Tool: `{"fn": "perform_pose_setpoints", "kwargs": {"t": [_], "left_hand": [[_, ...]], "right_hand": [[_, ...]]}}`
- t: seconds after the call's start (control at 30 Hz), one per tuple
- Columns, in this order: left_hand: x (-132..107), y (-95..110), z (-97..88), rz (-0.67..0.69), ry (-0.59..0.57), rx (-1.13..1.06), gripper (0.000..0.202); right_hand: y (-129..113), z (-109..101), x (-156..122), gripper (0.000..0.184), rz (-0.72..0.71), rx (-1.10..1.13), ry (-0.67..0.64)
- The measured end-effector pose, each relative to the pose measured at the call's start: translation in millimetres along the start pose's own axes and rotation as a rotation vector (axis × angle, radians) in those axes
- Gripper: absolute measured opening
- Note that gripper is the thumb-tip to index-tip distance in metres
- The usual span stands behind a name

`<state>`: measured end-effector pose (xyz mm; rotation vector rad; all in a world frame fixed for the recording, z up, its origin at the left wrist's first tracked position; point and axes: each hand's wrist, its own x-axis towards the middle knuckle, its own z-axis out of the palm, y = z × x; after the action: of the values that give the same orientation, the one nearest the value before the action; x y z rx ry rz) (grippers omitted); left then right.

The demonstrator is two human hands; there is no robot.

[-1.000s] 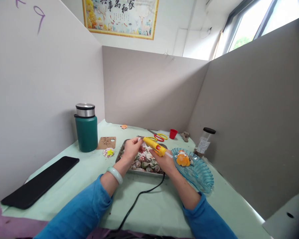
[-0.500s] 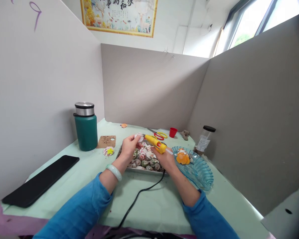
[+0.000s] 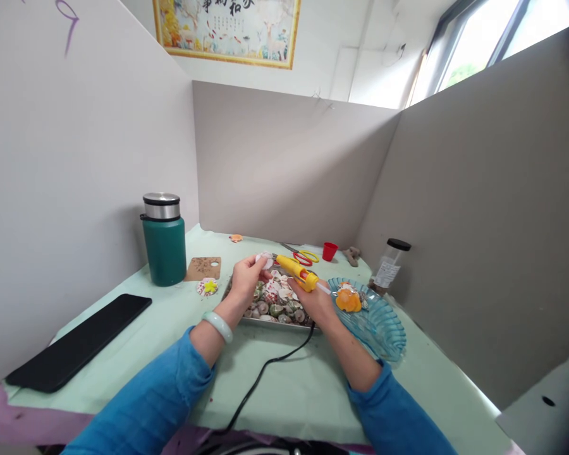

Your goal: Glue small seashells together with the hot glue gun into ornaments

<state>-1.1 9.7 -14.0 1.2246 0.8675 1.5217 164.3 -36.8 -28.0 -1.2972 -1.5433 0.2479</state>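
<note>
Pinched in the fingers of my left hand [image 3: 247, 278] is a pale seashell [image 3: 264, 260]. My right hand [image 3: 317, 303] is closed around a yellow hot glue gun [image 3: 296, 272], a clear glue stick poking out of its back end. The gun's nozzle points left and meets or nearly meets the shell; I cannot tell which. Both hands are above a metal tray [image 3: 284, 325] full of shells [image 3: 277, 306]. A black cord [image 3: 268, 363] runs from below my right hand to the front edge of the table.
On the right a blue scalloped plate [image 3: 384, 332] bears orange and white shells. A lidded clear jar [image 3: 389, 265], red cup [image 3: 330, 251] and scissors [image 3: 306, 257] stand or lie farther back. Leftward are a green flask [image 3: 165, 246], brown board [image 3: 203, 268], decorated shell [image 3: 207, 287] and black pad [image 3: 83, 341].
Almost nothing differs. Both hands keep their places with the shell and the glue gun; the whole view has shifted very slightly.
</note>
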Motion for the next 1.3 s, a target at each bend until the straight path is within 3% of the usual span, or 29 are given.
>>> {"fn": "perform_pose_setpoints", "kwargs": {"t": [1.3], "left_hand": [[-5.6, 3.5, 4.2, -0.019, -0.080, 0.101, 0.031]], "right_hand": [[-4.7, -0.9, -2.6, 0.037, -0.017, 0.010, -0.015]]}}
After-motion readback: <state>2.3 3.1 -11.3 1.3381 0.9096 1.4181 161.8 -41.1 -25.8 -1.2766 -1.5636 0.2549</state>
